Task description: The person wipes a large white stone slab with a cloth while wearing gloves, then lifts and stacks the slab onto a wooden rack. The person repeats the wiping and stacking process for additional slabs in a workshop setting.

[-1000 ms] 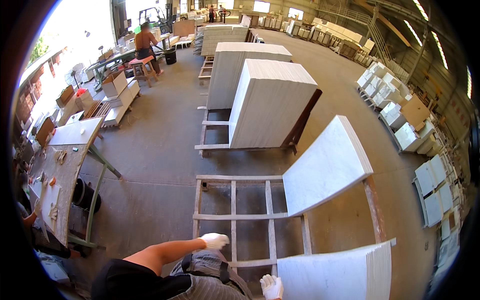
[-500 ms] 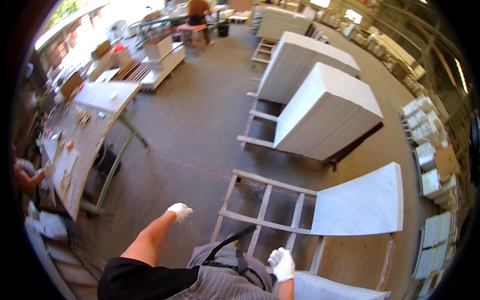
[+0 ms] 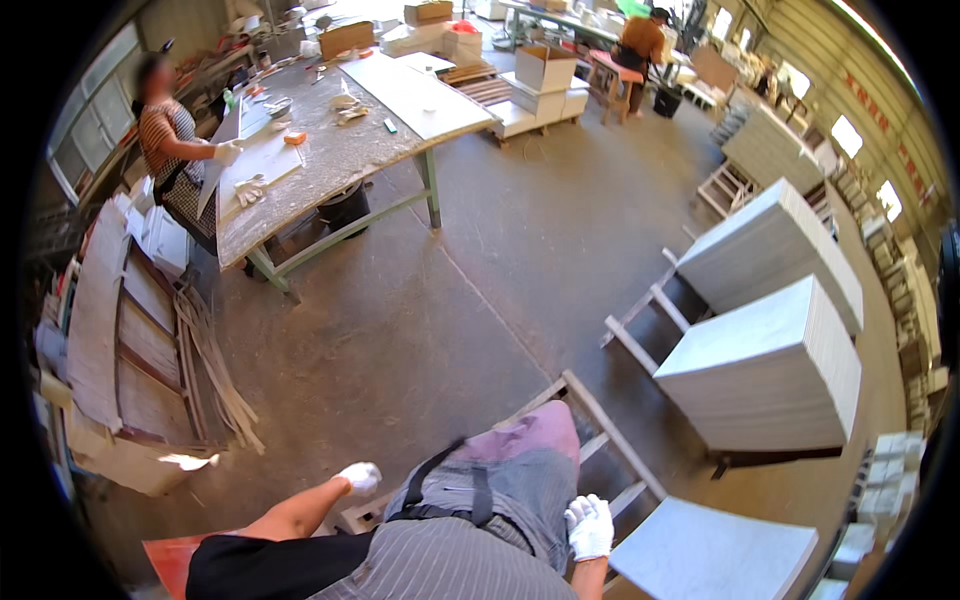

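Note:
My left hand (image 3: 360,478), in a white glove, hangs at my left side with its fingers curled in and nothing visible in it. At my right thigh is my right hand (image 3: 590,528), also in a white glove, its fingers bent and no object showing in them. It is nearest to a pale, marbled slab (image 3: 715,550) lying flat at the lower right. Next to that slab, my body partly covers a wooden slatted frame (image 3: 620,430). My striped apron (image 3: 450,550) and its dark straps fill the lower middle.
White slab stacks (image 3: 740,350) stand on wooden bearers at right. A person (image 3: 170,150) works beside a large worktable (image 3: 330,140) holding gloves and small items. Wooden panels and strips (image 3: 205,370) lie at left. Another person (image 3: 640,55) is far back near a stool.
My view has swung left and my body has turned. The worktable and co-worker now show more fully, while the slab stacks sit farther right. Both hands stay low at my sides, without taking anything.

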Demonstrator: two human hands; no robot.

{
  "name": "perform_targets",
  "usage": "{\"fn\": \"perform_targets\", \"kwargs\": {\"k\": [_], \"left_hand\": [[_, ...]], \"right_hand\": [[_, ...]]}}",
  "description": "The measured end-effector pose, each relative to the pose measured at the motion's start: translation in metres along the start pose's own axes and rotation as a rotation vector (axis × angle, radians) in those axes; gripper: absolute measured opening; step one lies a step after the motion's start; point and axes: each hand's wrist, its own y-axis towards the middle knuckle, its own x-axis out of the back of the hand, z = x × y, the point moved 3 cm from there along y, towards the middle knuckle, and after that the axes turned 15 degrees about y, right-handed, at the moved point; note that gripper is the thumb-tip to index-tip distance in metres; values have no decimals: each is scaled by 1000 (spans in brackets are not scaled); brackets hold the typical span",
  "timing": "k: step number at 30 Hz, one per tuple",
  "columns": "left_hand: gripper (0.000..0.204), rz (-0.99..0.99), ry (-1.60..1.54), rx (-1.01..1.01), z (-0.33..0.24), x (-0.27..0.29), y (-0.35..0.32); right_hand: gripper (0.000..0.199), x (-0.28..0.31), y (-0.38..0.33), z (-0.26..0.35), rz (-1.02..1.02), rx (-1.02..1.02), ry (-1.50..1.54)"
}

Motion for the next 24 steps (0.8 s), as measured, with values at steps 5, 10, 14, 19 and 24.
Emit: {"fn": "perform_targets", "kwargs": {"k": [5,10,14,19,24], "left_hand": [[38,160,-222,206,-22,-30,-23],[29,23,-323,180,37,-56,-28],[17,44,-648,479,-10,8,-36],[26,105,-375,473,-7,79,16],[26,-25,-693,421,-65,243,164]], "right_hand": [[28,-79,49,-6,138,-140,-175],[29,-133,70,-28,164,-174,-297],[31,-135,107,-18,152,-139,-244],[31,-136,182,-15,149,-140,-199],[34,-62,333,18,713,-422,58]]}}
